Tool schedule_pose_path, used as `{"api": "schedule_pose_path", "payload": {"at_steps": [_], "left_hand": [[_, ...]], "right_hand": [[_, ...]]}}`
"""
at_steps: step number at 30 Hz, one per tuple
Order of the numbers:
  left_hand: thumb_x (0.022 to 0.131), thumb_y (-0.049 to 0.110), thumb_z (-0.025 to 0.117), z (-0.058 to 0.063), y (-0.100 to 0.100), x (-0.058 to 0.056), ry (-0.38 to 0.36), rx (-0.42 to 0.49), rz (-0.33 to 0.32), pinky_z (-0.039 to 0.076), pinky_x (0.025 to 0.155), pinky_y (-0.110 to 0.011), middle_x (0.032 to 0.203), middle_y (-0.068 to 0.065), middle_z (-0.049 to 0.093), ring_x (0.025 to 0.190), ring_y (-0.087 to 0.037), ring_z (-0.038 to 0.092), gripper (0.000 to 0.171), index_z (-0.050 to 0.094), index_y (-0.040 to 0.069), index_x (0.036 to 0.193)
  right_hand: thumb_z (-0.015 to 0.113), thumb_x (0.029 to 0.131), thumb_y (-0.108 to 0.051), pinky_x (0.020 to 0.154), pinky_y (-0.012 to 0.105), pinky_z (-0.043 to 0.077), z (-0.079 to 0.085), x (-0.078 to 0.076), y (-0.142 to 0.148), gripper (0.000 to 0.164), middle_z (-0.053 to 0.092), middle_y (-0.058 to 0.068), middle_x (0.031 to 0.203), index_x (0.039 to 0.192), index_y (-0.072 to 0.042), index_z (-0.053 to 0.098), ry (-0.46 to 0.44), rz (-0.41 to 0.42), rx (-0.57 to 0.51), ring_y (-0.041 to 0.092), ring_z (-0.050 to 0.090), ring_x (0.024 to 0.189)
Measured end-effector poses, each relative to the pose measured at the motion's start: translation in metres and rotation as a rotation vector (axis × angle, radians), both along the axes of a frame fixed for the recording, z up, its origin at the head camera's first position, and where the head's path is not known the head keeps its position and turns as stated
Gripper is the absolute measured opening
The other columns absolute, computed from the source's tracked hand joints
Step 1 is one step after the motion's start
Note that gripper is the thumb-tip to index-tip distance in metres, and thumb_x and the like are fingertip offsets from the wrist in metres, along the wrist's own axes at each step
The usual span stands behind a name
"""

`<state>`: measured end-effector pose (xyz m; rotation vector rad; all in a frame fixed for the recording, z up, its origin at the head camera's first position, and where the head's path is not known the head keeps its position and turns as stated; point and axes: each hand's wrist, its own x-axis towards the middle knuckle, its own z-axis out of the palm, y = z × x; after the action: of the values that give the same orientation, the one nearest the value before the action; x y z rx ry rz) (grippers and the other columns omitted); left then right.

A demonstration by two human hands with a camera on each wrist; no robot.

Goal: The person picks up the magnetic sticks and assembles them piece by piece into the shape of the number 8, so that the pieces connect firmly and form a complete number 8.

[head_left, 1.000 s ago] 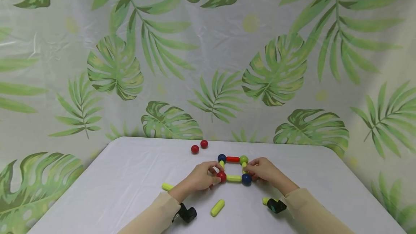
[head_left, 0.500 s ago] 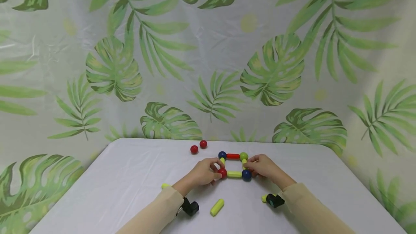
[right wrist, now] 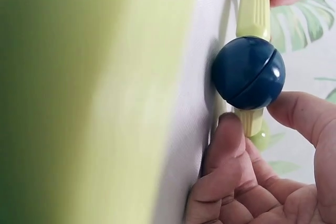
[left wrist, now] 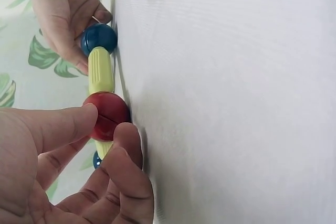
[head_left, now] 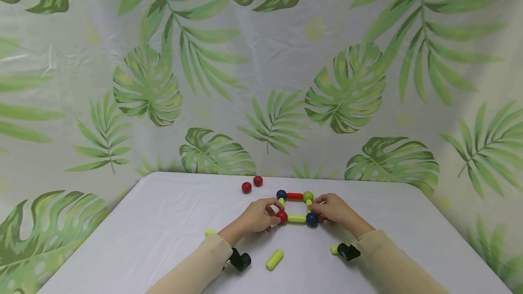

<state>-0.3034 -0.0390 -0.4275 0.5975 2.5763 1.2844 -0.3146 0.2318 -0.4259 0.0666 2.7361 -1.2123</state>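
A square of balls and ribbed rods lies on the white table. Its near left corner is a red ball point(head_left: 282, 217), pinched between thumb and fingers of my left hand point(head_left: 256, 216). My right hand point(head_left: 333, 208) grips the right-side yellow-green rod point(head_left: 309, 204) close behind the near blue ball point(right wrist: 249, 73), thumb right at that ball. A yellow-green rod point(head_left: 297, 218) joins red and blue balls along the front. The far side has another blue ball point(head_left: 281, 194), a red rod point(head_left: 294, 196) and a green ball point(head_left: 308, 195). Fingers partly hide the left-side rod point(head_left: 282, 202).
Two loose red balls point(head_left: 246, 187) sit behind the square, to its left. A loose yellow-green rod point(head_left: 275, 260) lies in front. Two more, a left rod point(head_left: 210, 232) and a right rod point(head_left: 334, 250), are partly hidden by the arms and wrist cameras. A leaf-print curtain point(head_left: 269, 71) hangs behind.
Between one second and half a second ago, both hands and the square shifted slightly away from me. Since then the hands keep their holds, and only the head view has shifted a little.
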Motion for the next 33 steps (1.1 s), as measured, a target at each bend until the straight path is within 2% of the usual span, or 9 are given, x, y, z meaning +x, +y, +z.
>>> {"api": "schedule_pose_path", "payload": {"at_steps": [7, 10, 14, 22, 29, 33], "left_hand": [[0.098, 0.013, 0.077, 0.008, -0.006, 0.005, 0.073, -0.05, -0.015, 0.05, 0.058, -0.027, 0.096, -0.003, 0.069, 0.061, -0.016, 0.063, 0.03, 0.069, 0.014, 0.127], [0.098, 0.015, 0.077, 0.012, -0.009, 0.013, 0.097, -0.071, -0.031, 0.05, 0.06, -0.027, 0.094, -0.001, 0.068, 0.062, -0.016, 0.063, 0.03, 0.069, 0.014, 0.127], [0.097, 0.02, 0.079, 0.017, -0.014, 0.025, 0.125, -0.106, -0.059, 0.047, 0.063, -0.026, 0.09, 0.001, 0.068, 0.063, -0.014, 0.062, 0.026, 0.071, 0.014, 0.121], [0.094, 0.027, 0.082, 0.019, -0.024, 0.048, 0.092, -0.169, -0.124, 0.044, 0.063, -0.023, 0.08, 0.005, 0.067, 0.068, -0.011, 0.056, 0.024, 0.074, 0.014, 0.113], [0.093, 0.028, 0.083, 0.014, -0.027, 0.065, 0.004, -0.173, -0.151, 0.044, 0.061, -0.022, 0.078, 0.005, 0.065, 0.064, -0.01, 0.057, 0.02, 0.075, 0.018, 0.109], [0.092, 0.028, 0.084, 0.011, -0.029, 0.069, 0.004, -0.161, -0.167, 0.044, 0.062, -0.022, 0.075, 0.006, 0.065, 0.065, -0.009, 0.057, 0.018, 0.075, 0.02, 0.106]], "right_hand": [[0.073, 0.101, -0.028, 0.066, 0.03, 0.053, 0.005, 0.003, 0.005, 0.037, 0.073, 0.01, 0.096, 0.124, 0.0, 0.067, 0.062, 0.031, 0.009, 0.016, 0.069, 0.079], [0.075, 0.099, -0.025, 0.067, 0.032, 0.051, 0.01, 0.004, 0.005, 0.03, 0.071, 0.009, 0.095, 0.119, -0.003, 0.07, 0.121, 0.065, 0.034, 0.018, 0.065, 0.079], [0.077, 0.098, -0.022, 0.067, 0.031, 0.046, 0.017, 0.005, 0.001, 0.025, 0.067, 0.005, 0.092, 0.116, -0.005, 0.072, 0.199, 0.155, 0.084, 0.018, 0.058, 0.08], [0.08, 0.096, -0.016, 0.071, 0.023, 0.05, 0.022, 0.002, -0.019, 0.024, 0.068, 0.001, 0.091, 0.117, -0.006, 0.074, 0.277, 0.374, 0.143, 0.014, 0.057, 0.083], [0.081, 0.096, -0.014, 0.077, 0.023, 0.054, 0.022, 0.003, -0.034, 0.026, 0.07, -0.001, 0.094, 0.12, -0.007, 0.076, 0.281, 0.481, 0.168, 0.012, 0.062, 0.087], [0.081, 0.095, -0.015, 0.075, 0.024, 0.054, 0.022, 0.002, -0.04, 0.027, 0.072, -0.001, 0.096, 0.121, -0.009, 0.076, 0.285, 0.537, 0.178, 0.011, 0.064, 0.087]]}}
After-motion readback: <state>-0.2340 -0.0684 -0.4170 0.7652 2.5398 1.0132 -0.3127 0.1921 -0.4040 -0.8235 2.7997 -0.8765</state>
